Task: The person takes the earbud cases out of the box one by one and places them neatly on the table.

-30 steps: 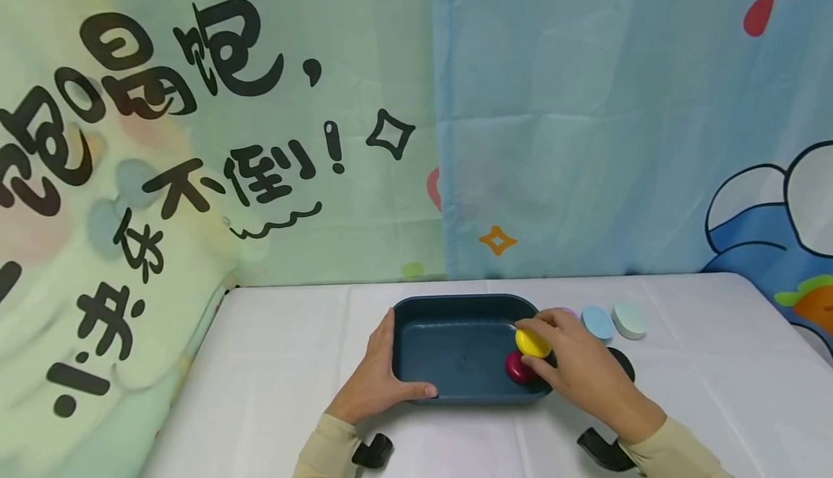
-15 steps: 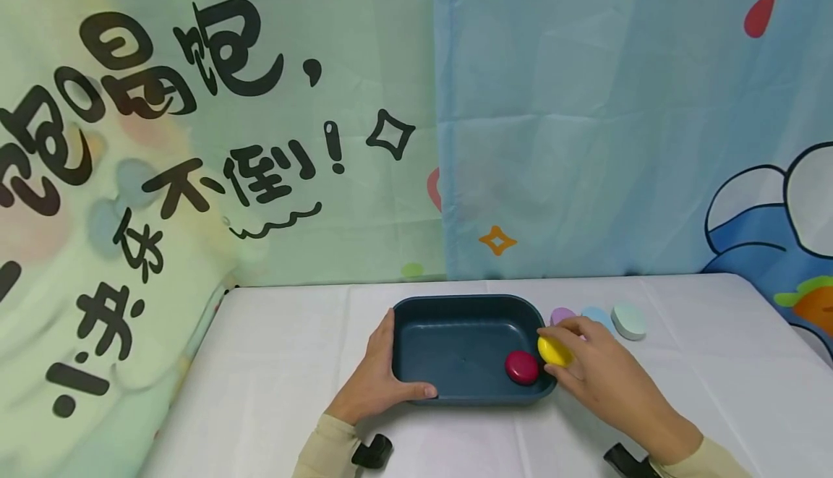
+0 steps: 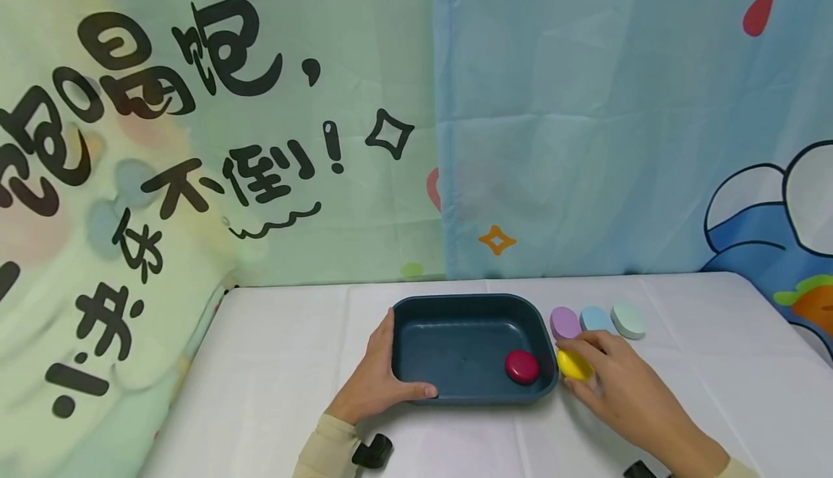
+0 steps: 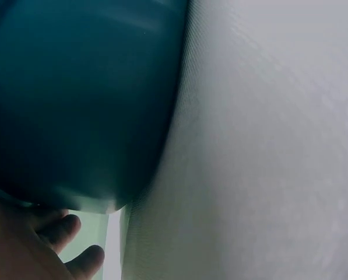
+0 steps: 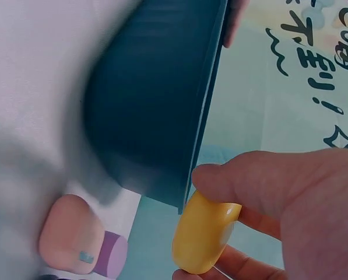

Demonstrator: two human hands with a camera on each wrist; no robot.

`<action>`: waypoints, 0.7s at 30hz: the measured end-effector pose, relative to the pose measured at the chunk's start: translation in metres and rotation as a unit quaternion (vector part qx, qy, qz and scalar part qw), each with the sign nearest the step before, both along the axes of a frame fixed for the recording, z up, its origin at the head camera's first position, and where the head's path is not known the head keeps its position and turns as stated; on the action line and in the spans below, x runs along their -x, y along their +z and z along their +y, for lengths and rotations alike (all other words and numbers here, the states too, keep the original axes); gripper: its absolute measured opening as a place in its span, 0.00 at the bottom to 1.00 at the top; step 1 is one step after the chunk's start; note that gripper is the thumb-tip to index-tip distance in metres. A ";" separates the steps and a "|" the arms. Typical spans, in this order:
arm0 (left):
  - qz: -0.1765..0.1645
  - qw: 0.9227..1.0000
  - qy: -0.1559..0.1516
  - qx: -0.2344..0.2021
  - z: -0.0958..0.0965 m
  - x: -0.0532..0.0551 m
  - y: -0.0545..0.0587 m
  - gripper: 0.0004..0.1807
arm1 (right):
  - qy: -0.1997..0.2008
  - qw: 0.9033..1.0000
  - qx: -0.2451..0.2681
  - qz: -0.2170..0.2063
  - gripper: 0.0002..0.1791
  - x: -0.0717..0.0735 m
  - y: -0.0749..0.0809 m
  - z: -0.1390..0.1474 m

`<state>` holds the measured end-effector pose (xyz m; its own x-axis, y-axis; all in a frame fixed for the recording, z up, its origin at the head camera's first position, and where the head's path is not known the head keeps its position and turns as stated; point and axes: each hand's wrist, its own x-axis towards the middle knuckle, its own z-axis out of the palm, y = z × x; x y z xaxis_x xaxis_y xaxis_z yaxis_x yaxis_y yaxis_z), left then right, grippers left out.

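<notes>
My left hand (image 3: 371,377) grips the left end of a dark blue rectangular tray (image 3: 449,397), its thumb along the near rim; in the left wrist view, its fingers show below the tray wall (image 4: 86,105). A glossy dark-red disc (image 3: 522,367) lies inside, near the right end. Just outside the right wall, my right hand (image 3: 631,391) pinches a yellow rounded disc (image 3: 575,364) between thumb and fingers. The right wrist view shows this yellow disc (image 5: 201,236) beside the tray's rim. Whether it touches the table is unclear.
Purple (image 3: 565,322), light blue (image 3: 596,318) and pale green (image 3: 628,319) discs lie behind the right hand. A pinkish rounded thing (image 5: 71,234) shows in the right wrist view. Printed cloth (image 3: 560,102) hangs behind the white table (image 3: 260,391).
My right hand has carried the yellow disc from above the tray, over its right wall, to the outside right. The red disc, the tray and the left hand stay in place.
</notes>
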<state>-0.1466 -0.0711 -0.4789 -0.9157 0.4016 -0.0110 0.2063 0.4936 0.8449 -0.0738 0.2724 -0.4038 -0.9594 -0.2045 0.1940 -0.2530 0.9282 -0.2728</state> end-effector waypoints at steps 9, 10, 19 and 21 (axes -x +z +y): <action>0.002 1.000 0.005 0.001 0.001 -0.001 0.003 0.74 | -0.025 0.999 0.000 -0.046 0.25 -0.006 -0.008 0.006; 0.003 1.000 0.005 0.002 0.001 -0.001 0.004 0.74 | -0.031 0.998 -0.001 -0.058 0.25 -0.007 -0.009 0.006; 0.013 1.000 0.002 0.009 0.001 0.000 0.003 0.73 | -0.070 0.986 -0.014 -0.152 0.29 -0.005 -0.019 0.005; 0.014 1.000 0.001 0.010 0.001 0.000 0.002 0.73 | -0.074 0.984 -0.009 -0.161 0.29 -0.007 -0.022 0.006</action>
